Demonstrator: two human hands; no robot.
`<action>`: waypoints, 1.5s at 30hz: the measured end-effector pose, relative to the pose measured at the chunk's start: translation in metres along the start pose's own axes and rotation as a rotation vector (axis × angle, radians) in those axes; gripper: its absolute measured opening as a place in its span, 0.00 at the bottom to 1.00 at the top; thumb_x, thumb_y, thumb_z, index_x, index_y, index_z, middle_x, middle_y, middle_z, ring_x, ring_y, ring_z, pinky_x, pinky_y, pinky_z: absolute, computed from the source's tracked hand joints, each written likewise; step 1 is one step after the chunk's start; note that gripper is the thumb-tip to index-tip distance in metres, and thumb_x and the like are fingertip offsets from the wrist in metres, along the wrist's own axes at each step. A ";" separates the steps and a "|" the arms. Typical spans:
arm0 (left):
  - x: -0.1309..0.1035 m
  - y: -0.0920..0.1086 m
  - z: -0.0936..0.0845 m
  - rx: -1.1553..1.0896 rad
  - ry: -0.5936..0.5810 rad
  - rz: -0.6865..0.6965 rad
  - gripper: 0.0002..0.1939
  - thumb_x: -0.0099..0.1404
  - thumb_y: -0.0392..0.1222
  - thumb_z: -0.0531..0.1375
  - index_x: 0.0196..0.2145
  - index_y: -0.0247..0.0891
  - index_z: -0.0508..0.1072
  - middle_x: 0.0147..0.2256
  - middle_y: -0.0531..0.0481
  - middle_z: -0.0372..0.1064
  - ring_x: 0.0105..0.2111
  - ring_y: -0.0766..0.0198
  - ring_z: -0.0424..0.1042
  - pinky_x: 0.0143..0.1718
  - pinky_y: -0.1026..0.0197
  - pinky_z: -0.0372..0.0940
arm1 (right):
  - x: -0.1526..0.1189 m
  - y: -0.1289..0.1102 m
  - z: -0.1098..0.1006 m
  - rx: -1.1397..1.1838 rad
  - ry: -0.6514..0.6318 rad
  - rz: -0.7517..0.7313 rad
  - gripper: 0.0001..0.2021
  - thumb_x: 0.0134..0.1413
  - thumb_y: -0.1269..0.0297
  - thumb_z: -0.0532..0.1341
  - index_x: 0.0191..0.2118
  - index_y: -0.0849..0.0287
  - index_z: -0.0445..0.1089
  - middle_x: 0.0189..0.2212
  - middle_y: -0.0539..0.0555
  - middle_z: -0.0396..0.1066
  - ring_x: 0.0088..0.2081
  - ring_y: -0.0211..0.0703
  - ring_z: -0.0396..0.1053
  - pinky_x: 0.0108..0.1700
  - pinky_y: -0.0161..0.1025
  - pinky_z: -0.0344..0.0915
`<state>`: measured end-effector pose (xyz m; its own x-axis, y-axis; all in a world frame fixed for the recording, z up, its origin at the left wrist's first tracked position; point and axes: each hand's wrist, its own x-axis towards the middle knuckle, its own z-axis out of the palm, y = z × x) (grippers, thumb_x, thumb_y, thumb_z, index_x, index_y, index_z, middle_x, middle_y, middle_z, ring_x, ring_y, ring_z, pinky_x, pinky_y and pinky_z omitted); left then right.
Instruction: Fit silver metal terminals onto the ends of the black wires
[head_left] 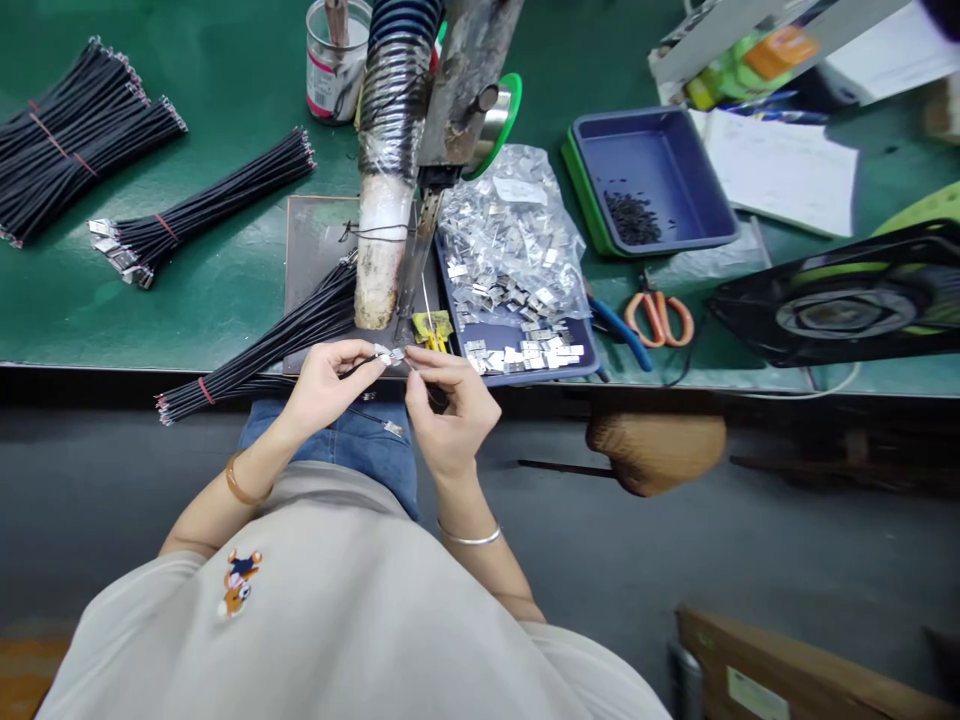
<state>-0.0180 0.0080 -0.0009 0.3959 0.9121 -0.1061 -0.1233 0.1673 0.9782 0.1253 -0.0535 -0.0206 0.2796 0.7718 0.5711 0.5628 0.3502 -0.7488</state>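
Note:
At the bench's front edge, my left hand (330,385) pinches a small silvery metal connector (388,355); a short dark piece of cable shows by the fingers. My right hand (452,410) is closed at the connector's right side, thumb and forefinger together. What it grips is too small to make out. Left of my hands, a bundle of black cables (281,340) tied with a red band lies across a dark board (319,225) and overhangs the edge. A cable with a metal end (391,428) hangs over my lap. Just behind the hands are a yellow sponge-like piece (433,328) and a metal rod.
A taped duct hose (381,230) and a metal arm (465,80) come down close above my hands. To the right are a blue tray (510,378) of metal connectors, blue-handled pliers (621,332), orange scissors (660,318), a bin (675,200) and a fan (847,300). More cable bundles (210,205) lie left.

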 end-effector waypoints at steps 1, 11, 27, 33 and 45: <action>0.000 0.000 0.000 -0.003 0.011 0.001 0.13 0.55 0.48 0.70 0.29 0.34 0.80 0.30 0.49 0.78 0.30 0.65 0.74 0.37 0.65 0.70 | 0.001 0.000 -0.001 -0.032 -0.008 -0.052 0.04 0.59 0.71 0.63 0.36 0.53 0.70 0.40 0.54 0.81 0.42 0.46 0.81 0.45 0.44 0.78; 0.003 0.002 0.006 0.066 0.080 0.007 0.08 0.53 0.43 0.65 0.24 0.33 0.78 0.24 0.52 0.72 0.25 0.69 0.67 0.29 0.67 0.65 | 0.001 0.003 -0.003 -0.077 -0.011 -0.148 0.07 0.59 0.73 0.63 0.39 0.52 0.71 0.45 0.54 0.81 0.42 0.46 0.82 0.42 0.43 0.80; -0.001 0.005 0.015 0.273 0.180 0.059 0.04 0.54 0.38 0.60 0.24 0.34 0.73 0.19 0.56 0.60 0.22 0.71 0.54 0.23 0.69 0.54 | 0.012 -0.005 -0.005 -0.011 -0.089 0.014 0.06 0.59 0.72 0.63 0.33 0.54 0.70 0.45 0.56 0.81 0.40 0.45 0.82 0.43 0.42 0.79; 0.003 0.004 0.011 0.184 0.136 0.016 0.06 0.55 0.39 0.63 0.25 0.34 0.75 0.21 0.55 0.66 0.22 0.71 0.60 0.26 0.67 0.58 | 0.012 -0.005 -0.007 0.021 -0.112 0.093 0.06 0.59 0.71 0.62 0.32 0.54 0.70 0.45 0.55 0.81 0.41 0.46 0.82 0.43 0.43 0.80; 0.007 0.006 0.006 0.054 0.069 -0.049 0.08 0.52 0.42 0.66 0.24 0.33 0.79 0.23 0.51 0.73 0.25 0.68 0.66 0.28 0.66 0.62 | 0.014 -0.003 -0.010 -0.083 -0.125 -0.094 0.07 0.58 0.74 0.62 0.34 0.54 0.70 0.46 0.55 0.81 0.37 0.44 0.82 0.42 0.41 0.81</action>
<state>-0.0108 0.0128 0.0058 0.3368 0.9271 -0.1642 -0.0551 0.1935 0.9796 0.1351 -0.0496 -0.0070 0.1266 0.7999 0.5866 0.6456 0.3826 -0.6610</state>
